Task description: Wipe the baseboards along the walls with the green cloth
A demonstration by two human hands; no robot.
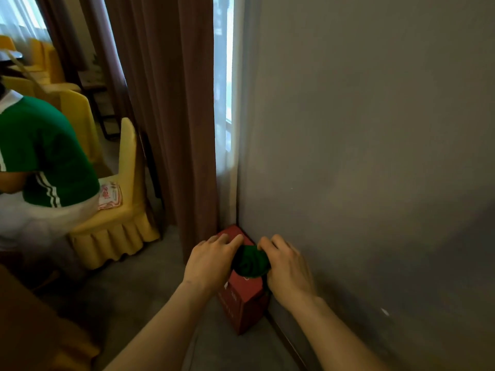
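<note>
Green cloth [250, 262], one, between two hands.

Both hands meet over a red box [242, 298] in the corner by the grey wall [375, 156], the left hand [211, 259] and right hand [288, 266] bunching the green cloth [250, 262] between them, brown curtain [166, 116] just behind.

Both bare forearms reach forward from 6 o'clock, converging toward 12. The left hand [211, 259] lies palm down, fingers curled toward 2 o'clock; the right hand [288, 269] mirrors it (knuckles up), fingertips pinched toward 10 o'clock, nearly meeting.
</note>
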